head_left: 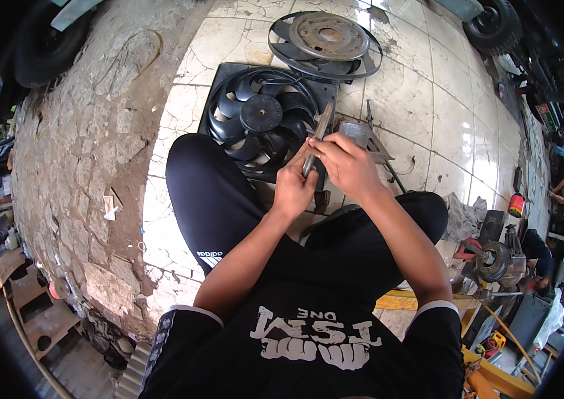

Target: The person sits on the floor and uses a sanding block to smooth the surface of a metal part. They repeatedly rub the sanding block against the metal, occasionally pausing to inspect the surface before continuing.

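Tiled floor [421, 90], curled hands [294, 189], gripped metal bar [323, 122]

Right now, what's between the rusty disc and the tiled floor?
A black ringed fan; in the head view, its blades and rim show around the disc.

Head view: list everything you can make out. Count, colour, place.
Flat metal piece: 1, grey-brown, in the left hand
Square-framed fan: 1, black, on tiles ahead
Second fan: 1, black, beyond it
Round disc: 1, rusty grey, on second fan
Cloth: 1, grey, past right knee
Container: 1, red and black, right
Tyres: at least 2, black, upper corners
Tiled floor: 1, white, centre
Stone ground: 1, grey-brown, left
Other people: at least 2, dark/blue clothing, right edge
Edge clutter: too small to count
Legs: 2, black trousers, centre
Hands: 2, bare, left gripping the piece, right hand fingers at it
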The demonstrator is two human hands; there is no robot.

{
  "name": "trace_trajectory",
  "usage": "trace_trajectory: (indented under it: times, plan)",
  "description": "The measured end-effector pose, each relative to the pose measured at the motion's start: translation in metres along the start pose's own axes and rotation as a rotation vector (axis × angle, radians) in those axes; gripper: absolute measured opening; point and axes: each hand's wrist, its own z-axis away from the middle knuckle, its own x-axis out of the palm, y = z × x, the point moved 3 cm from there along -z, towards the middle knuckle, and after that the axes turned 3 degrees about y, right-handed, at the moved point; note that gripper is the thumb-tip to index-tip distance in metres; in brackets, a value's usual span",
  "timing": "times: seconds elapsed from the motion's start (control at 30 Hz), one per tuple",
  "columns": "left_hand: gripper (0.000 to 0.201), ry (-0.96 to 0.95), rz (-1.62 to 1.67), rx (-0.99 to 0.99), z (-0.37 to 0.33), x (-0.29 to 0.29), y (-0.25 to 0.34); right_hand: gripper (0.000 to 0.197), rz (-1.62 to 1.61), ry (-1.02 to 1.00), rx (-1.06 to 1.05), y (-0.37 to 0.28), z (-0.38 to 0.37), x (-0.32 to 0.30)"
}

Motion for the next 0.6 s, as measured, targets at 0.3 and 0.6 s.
trace_trajectory:
  times: [0.3,0.6]
  plan:
    - [0.063,0.008,-0.007,0.023,0.001,-0.001,0.000,0.021,-0.050,0.003,0.038,0.010,0.002,0.000]
    - [0.053,0.016,-0.011,0.020,0.002,-0.001,0.002,0.020,-0.060,-0.062,0.077,0.011,-0.004,-0.005]
